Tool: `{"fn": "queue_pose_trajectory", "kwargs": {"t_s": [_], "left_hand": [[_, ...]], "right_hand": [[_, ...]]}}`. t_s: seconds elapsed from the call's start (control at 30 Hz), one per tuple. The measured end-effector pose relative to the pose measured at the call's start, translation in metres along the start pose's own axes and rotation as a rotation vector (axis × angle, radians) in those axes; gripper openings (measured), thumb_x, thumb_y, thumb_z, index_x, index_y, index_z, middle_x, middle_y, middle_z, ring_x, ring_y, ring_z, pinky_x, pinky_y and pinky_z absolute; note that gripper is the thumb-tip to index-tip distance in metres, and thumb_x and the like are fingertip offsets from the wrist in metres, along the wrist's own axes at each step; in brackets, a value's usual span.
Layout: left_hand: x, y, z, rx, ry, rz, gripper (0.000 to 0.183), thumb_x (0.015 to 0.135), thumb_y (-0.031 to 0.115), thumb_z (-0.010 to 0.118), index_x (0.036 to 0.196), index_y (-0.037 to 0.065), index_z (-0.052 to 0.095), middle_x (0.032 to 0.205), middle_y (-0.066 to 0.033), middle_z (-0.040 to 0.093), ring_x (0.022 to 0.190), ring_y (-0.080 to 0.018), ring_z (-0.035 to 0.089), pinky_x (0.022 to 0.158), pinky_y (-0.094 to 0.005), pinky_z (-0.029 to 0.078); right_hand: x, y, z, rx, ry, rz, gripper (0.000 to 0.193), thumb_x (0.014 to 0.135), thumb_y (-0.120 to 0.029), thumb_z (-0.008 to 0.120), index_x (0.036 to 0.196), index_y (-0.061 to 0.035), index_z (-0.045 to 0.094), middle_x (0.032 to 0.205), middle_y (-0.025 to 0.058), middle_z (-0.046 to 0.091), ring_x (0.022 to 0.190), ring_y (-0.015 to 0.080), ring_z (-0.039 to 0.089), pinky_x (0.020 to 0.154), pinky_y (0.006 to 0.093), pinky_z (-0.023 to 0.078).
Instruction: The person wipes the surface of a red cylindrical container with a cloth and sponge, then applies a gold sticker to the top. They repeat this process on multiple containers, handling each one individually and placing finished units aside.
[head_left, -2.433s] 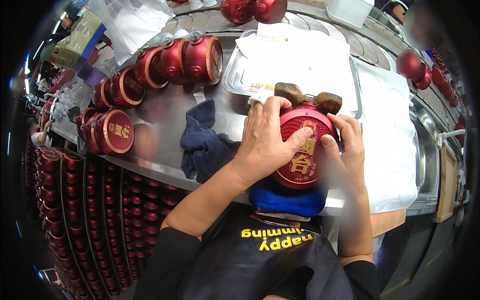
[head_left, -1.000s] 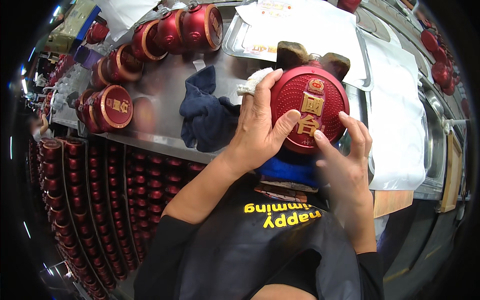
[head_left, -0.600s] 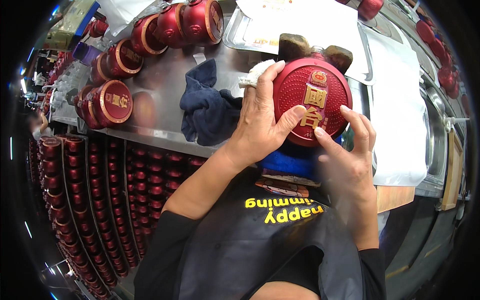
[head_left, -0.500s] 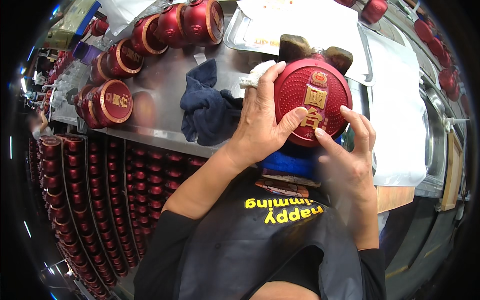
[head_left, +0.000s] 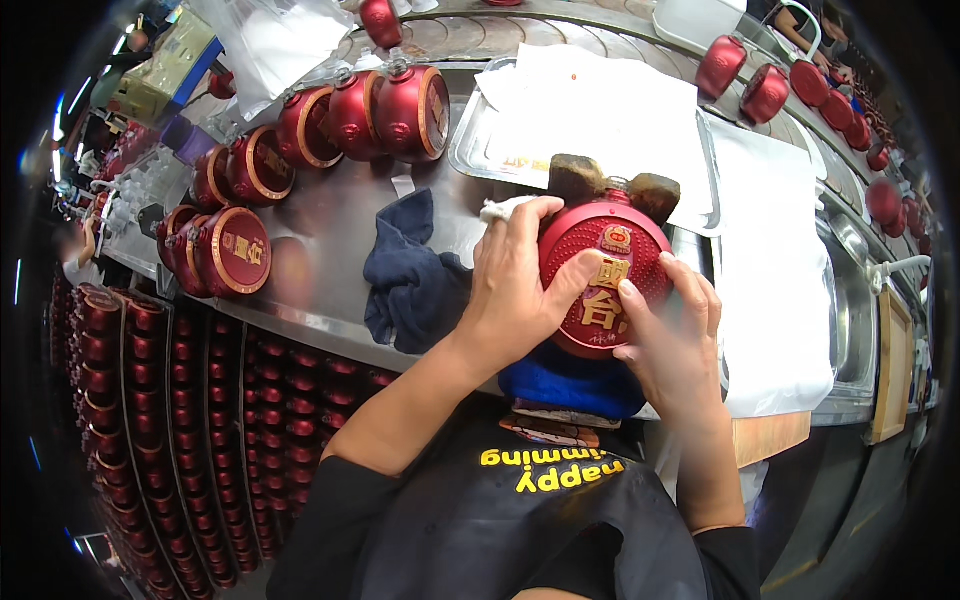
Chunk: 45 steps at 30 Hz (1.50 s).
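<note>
A round, flat-faced red bottle rests on a bunched blue cloth right in front of me. Raised gold characters run down its studded face, and its neck points away between two dark brown blocks. My left hand wraps the bottle's left side, its thumb lying across the upper gold character. On the other side, fingertips of my right hand touch the right rim, while another finger or thumb presses beside the characters. Part of the right hand is blurred.
A dark blue towel lies left of my hands, beside a white cloth. Several similar red bottles line the steel table. Behind stands a metal tray with white sheets. White sheeting covers the right side; crates of bottles stand below left.
The view has shifted, showing more of the table's far side. Both hands have slid up the bottle's face: the thumbs were by the lower character and now lie at the upper one.
</note>
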<state>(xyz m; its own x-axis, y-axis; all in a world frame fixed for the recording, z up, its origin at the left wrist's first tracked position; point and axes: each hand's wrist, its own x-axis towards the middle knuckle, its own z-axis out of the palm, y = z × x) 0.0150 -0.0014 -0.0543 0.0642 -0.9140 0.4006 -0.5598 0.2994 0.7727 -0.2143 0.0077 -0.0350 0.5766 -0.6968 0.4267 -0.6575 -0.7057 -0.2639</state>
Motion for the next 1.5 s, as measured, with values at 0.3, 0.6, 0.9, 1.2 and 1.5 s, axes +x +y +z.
{"fn": "queue_pose_trajectory", "kwargs": {"t_s": [0.3, 0.6, 0.9, 1.2, 1.5], "left_hand": [[0.015, 0.002, 0.008, 0.108, 0.016, -0.015, 0.064, 0.090, 0.050, 0.074, 0.124, 0.001, 0.050, 0.111, -0.0205, 0.061, 0.106, -0.0384, 0.058, 0.095, -0.0500, 0.043], [0.022, -0.003, 0.008, 0.048, -0.018, -0.034, 0.066, 0.091, 0.049, 0.074, 0.126, -0.002, 0.049, 0.115, -0.0230, 0.062, 0.110, -0.0411, 0.058, 0.097, -0.0520, 0.043], [0.015, 0.004, -0.014, 0.221, -0.071, 0.587, 0.058, 0.100, 0.055, 0.056, 0.142, 0.016, 0.063, 0.125, -0.0114, 0.068, 0.122, -0.0326, 0.048, 0.112, -0.0487, 0.032], [0.026, 0.002, 0.005, 0.190, 0.098, 0.179, 0.057, 0.092, 0.042, 0.074, 0.130, 0.003, 0.055, 0.121, -0.0235, 0.057, 0.115, -0.0412, 0.047, 0.105, -0.0518, 0.035], [0.024, 0.006, 0.007, 0.131, -0.033, 0.021, 0.056, 0.089, 0.042, 0.076, 0.125, 0.005, 0.055, 0.117, -0.0226, 0.058, 0.114, -0.0420, 0.048, 0.102, -0.0529, 0.037]], "right_hand": [[0.002, 0.000, 0.000, 0.002, -0.024, 0.005, 0.055, 0.084, -0.031, 0.078, 0.137, -0.0183, 0.067, 0.151, 0.0173, 0.042, 0.133, 0.0400, 0.042, 0.111, 0.0504, 0.040], [0.009, 0.005, -0.001, 0.026, -0.031, 0.025, 0.059, 0.083, -0.028, 0.080, 0.139, -0.0165, 0.065, 0.153, 0.0197, 0.041, 0.135, 0.0402, 0.042, 0.112, 0.0502, 0.040], [0.019, 0.033, -0.019, 0.053, 0.206, -0.059, 0.060, 0.081, 0.013, 0.064, 0.140, 0.0005, 0.059, 0.148, 0.0308, 0.050, 0.129, 0.0466, 0.054, 0.108, 0.0520, 0.046], [0.026, 0.014, -0.008, -0.064, 0.045, -0.032, 0.061, 0.079, 0.008, 0.064, 0.134, -0.0182, 0.070, 0.148, 0.0281, 0.050, 0.130, 0.0452, 0.053, 0.108, 0.0509, 0.046], [0.027, 0.013, -0.010, -0.149, -0.035, -0.051, 0.062, 0.078, 0.004, 0.067, 0.134, -0.0216, 0.069, 0.153, 0.0234, 0.047, 0.130, 0.0414, 0.052, 0.106, 0.0487, 0.048]]}}
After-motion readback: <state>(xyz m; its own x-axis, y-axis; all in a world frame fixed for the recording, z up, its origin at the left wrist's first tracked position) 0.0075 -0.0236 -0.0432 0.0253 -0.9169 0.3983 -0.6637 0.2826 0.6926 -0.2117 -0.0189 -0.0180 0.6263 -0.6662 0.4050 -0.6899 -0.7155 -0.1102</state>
